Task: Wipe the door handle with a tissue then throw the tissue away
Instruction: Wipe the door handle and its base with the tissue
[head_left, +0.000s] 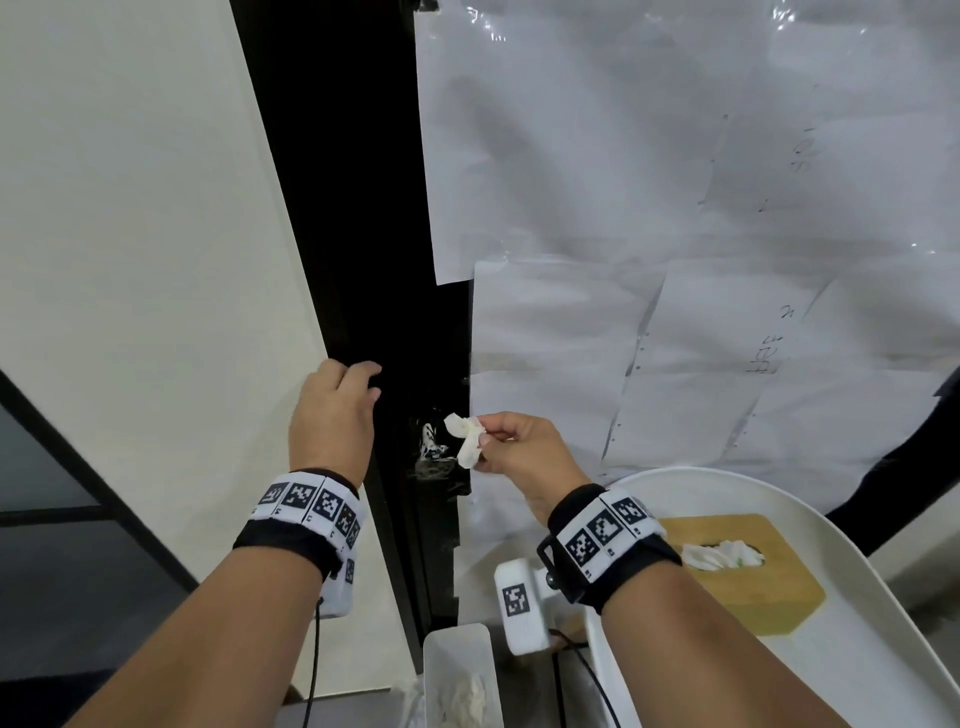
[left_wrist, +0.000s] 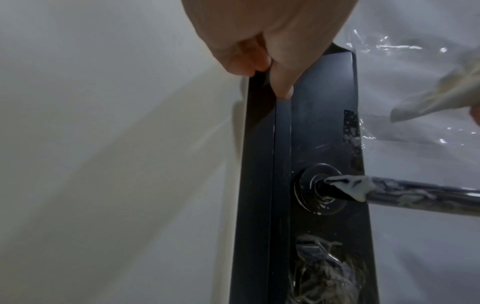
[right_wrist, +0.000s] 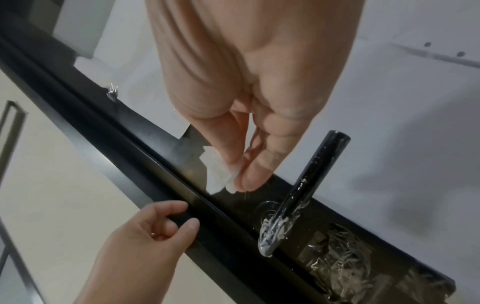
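Head view | right hand (head_left: 519, 449) pinches tissue (head_left: 466, 439) | left hand (head_left: 332, 415) grips door edge (head_left: 358, 312)

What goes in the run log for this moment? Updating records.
left hand: holds door edge | right hand: pinches tissue | handle: smeared, untouched

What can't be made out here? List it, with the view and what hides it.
- Door handle: in the head view, dark, small and partly behind the tissue.
- Left hand grip: left wrist view, the fingertips curl out of sight behind the door edge.
- Bin: cut off by the head view's bottom edge.
- Writing on the taped papers: too faint and small to read.
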